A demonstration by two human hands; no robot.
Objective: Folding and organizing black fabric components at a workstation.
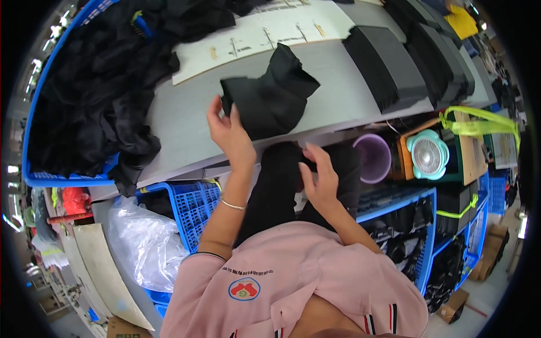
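Observation:
A folded black fabric piece [267, 101] stands partly raised on the grey table, close to its front edge. My left hand [230, 132] has its left edge between thumb and fingers, with the thumb on the near side. Above my lap is my right hand [320, 176], apart from the fabric, its fingers loosely bent and spread with nothing between them.
A blue crate [34, 143] heaped with black fabric takes up the table's left. Beyond the piece lies a white marked board [256, 42]; stacked black pieces [389, 67] sit at the right. Below are a purple bin [373, 159], a teal fan [428, 154] and another blue crate [194, 211].

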